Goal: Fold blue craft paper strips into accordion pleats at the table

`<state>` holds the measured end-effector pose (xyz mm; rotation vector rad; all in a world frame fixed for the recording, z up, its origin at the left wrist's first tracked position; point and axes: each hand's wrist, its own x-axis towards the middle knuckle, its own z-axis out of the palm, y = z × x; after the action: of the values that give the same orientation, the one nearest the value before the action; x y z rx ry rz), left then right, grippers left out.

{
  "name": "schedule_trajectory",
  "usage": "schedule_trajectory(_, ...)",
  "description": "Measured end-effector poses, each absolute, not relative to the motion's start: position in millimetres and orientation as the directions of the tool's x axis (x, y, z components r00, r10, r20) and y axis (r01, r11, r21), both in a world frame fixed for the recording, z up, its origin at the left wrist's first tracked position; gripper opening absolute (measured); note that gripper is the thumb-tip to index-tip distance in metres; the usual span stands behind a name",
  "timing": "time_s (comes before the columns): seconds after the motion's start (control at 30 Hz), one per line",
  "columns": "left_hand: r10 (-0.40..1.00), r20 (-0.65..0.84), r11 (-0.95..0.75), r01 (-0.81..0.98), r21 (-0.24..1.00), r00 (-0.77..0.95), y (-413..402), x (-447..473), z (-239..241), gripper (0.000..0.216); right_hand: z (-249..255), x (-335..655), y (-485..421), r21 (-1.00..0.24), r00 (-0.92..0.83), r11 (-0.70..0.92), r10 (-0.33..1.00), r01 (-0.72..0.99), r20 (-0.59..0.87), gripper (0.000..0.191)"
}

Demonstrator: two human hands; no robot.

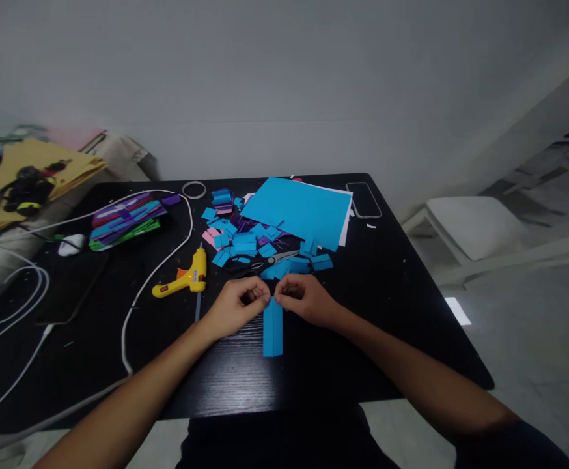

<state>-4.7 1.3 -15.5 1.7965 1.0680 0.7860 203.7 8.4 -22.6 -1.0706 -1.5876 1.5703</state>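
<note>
A narrow strip of blue paper [273, 329] with a lengthwise crease hangs or lies at the near side of the black table. My left hand [243, 301] pinches its far end from the left, fingers closed. From the right, my right hand [306, 298] pinches the same end, thumb and fingertips together. Just beyond my hands are scissors [284, 256] with dark handles, partly covered by small blue paper pieces [244, 244]. A large blue paper sheet [294, 208] lies behind them over a white one.
A yellow glue gun [187, 277] lies left of my hands. A white cable [160, 264] curves across the black table [362, 358]. Folded colored papers [128, 220], a tape ring [194, 189] and a phone [364, 200] sit farther back. A white stool [470, 225] stands at right.
</note>
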Motion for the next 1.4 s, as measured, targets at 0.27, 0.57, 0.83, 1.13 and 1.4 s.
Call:
schedule_trajectory(0.27,0.888,0.083,-0.254,0.331,0.909,0.452,0,-4,-15,0.016,-23,204,7,-0.993,-0.47,-0.043,0.878,0.113,-0.091,0.01)
schedule_trajectory(0.57,0.886,0.072,-0.246,0.333,0.911,0.457,0,-3,-13,0.018,-24,205,8,-0.992,-0.482,-0.066,0.869,0.106,-0.11,0.011)
schedule_trajectory(0.83,0.89,0.068,-0.236,0.327,0.915,0.452,1,-3,-13,0.018,-21,205,9,-0.992,-0.482,-0.077,0.868,0.102,-0.117,0.009)
schedule_trajectory(1.13,0.883,0.078,-0.273,0.37,0.888,0.463,5,-10,-7,0.012,-17,206,10,-0.991,-0.486,-0.044,0.868,0.126,-0.1,0.007)
schedule_trajectory(1.4,0.934,0.079,-0.205,0.34,0.918,0.348,11,-20,-8,0.016,-18,211,14,-0.993,-0.463,-0.045,0.882,0.11,-0.091,0.008)
